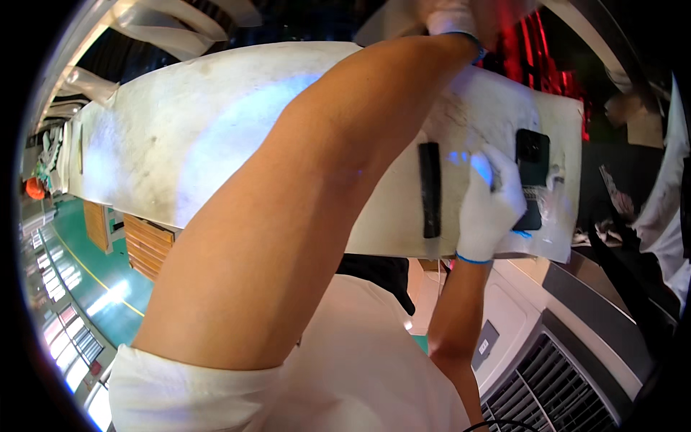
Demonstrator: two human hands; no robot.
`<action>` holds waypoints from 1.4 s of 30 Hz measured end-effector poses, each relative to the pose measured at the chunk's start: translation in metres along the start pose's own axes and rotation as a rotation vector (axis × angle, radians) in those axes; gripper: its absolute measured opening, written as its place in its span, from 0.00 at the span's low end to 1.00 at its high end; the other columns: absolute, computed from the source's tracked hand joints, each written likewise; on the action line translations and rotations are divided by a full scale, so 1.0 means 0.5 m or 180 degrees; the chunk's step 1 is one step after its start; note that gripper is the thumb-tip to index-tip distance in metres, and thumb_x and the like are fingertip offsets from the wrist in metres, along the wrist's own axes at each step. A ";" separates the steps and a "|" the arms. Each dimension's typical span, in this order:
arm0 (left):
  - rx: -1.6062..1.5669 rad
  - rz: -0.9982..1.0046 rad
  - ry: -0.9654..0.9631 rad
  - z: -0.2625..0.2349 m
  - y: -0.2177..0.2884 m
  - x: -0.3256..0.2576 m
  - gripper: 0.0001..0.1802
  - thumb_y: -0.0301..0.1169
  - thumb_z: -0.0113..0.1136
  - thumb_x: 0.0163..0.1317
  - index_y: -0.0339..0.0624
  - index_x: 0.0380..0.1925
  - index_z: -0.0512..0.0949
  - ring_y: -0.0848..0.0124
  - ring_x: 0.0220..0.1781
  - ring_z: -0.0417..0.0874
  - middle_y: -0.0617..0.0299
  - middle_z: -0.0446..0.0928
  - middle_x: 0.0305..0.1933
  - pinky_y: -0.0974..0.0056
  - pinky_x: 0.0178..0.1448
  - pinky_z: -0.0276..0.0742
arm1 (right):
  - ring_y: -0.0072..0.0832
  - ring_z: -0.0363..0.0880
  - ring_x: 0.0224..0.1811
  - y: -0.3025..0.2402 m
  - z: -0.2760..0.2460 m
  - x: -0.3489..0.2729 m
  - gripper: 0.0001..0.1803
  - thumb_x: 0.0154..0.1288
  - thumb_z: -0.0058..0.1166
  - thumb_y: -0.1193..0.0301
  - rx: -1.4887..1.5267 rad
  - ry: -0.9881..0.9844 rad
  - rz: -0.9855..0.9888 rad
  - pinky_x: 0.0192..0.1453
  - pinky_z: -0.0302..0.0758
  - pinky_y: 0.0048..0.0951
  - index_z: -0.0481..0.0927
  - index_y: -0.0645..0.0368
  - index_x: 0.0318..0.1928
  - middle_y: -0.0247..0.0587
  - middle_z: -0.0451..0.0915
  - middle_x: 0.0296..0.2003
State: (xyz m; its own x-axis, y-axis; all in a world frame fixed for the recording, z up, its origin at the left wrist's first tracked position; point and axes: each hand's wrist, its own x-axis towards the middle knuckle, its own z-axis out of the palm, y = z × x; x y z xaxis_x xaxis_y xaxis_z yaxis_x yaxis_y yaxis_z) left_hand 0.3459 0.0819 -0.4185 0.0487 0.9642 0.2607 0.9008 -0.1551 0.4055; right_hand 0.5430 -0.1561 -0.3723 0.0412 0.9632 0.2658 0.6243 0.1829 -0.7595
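My left arm stretches across the picture to the top edge. My left hand (452,17), in a white glove with a blue cuff, is blurred there beside red-lit dark strands (531,47). Its fingers are not clear, so I cannot tell what they hold. Over the pale table's right part is my right hand (493,209), also gloved in white. Its thumb and forefinger curl toward each other; anything between them is too small to make out. Just right of it lie a dark phone-like object (533,165) and a crumpled clear plastic bag (553,198). To its left is a black strip (430,191).
The pale worktable (158,144) has stains and a bright patch of bluish light. Below its left part are wooden slatted pieces (149,245) on a green floor (90,241). At lower right stands a machine with a black grille (554,389). White cloth (669,209) hangs at far right.
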 end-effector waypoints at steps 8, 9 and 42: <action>0.0233 0.0376 0.0081 -0.141 -0.109 -0.083 0.31 0.47 0.76 0.62 0.39 0.60 0.83 0.52 0.51 0.90 0.47 0.88 0.49 0.49 0.51 0.86 | 0.22 0.89 0.46 0.022 0.019 -0.002 0.14 0.76 0.71 0.73 0.0434 0.0042 0.0253 0.54 0.86 0.29 0.92 0.66 0.57 0.39 0.94 0.46; 0.0321 0.0278 0.0107 -0.176 -0.161 -0.111 0.31 0.47 0.76 0.62 0.39 0.59 0.84 0.53 0.50 0.89 0.47 0.88 0.48 0.49 0.51 0.86 | 0.25 0.90 0.46 0.017 0.018 0.002 0.14 0.76 0.71 0.73 0.0235 -0.0001 0.0076 0.54 0.86 0.30 0.92 0.67 0.56 0.40 0.94 0.46; -0.1423 -0.0903 0.0338 -0.079 -0.075 -0.103 0.15 0.43 0.65 0.75 0.44 0.42 0.89 0.56 0.41 0.88 0.54 0.87 0.37 0.50 0.45 0.85 | 0.50 0.92 0.49 -0.027 0.003 0.002 0.13 0.74 0.69 0.65 -0.0192 -0.0110 -0.0660 0.58 0.86 0.43 0.92 0.57 0.53 0.52 0.92 0.47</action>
State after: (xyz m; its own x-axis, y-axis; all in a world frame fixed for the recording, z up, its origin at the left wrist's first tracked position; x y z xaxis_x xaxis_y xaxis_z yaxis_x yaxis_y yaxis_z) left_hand 0.2926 0.0298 -0.4126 -0.2346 0.9581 0.1644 0.5997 0.0096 0.8002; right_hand 0.5335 -0.1571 -0.3629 -0.1192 0.9125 0.3913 0.6623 0.3667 -0.6534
